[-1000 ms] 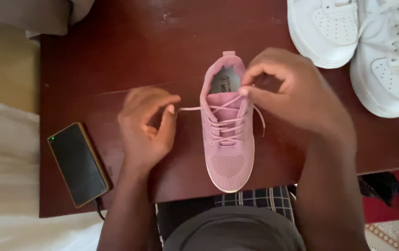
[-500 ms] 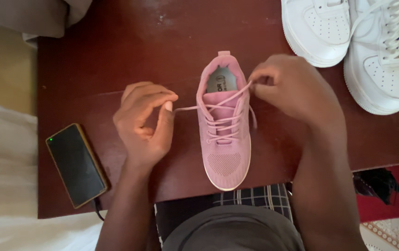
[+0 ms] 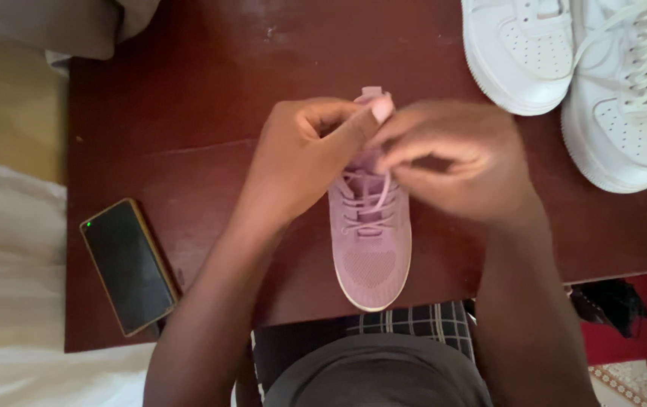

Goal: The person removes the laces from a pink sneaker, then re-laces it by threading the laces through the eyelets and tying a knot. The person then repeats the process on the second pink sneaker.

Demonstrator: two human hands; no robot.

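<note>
Here both hands, left hand (image 3: 301,162) and right hand (image 3: 451,162), pinch the pink shoe's (image 3: 370,249) laces (image 3: 368,200) with their fingers.

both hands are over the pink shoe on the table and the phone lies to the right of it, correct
Not quite. The head view shows the phone to the left of the pink shoe. Left hand and right hand do meet over it on the table.

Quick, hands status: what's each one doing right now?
Left hand: fingers pinched together over the top of the pink shoe, apparently on its lace.
Right hand: curled closed at the same spot; blurred, grip on the lace cannot be told.
</note>
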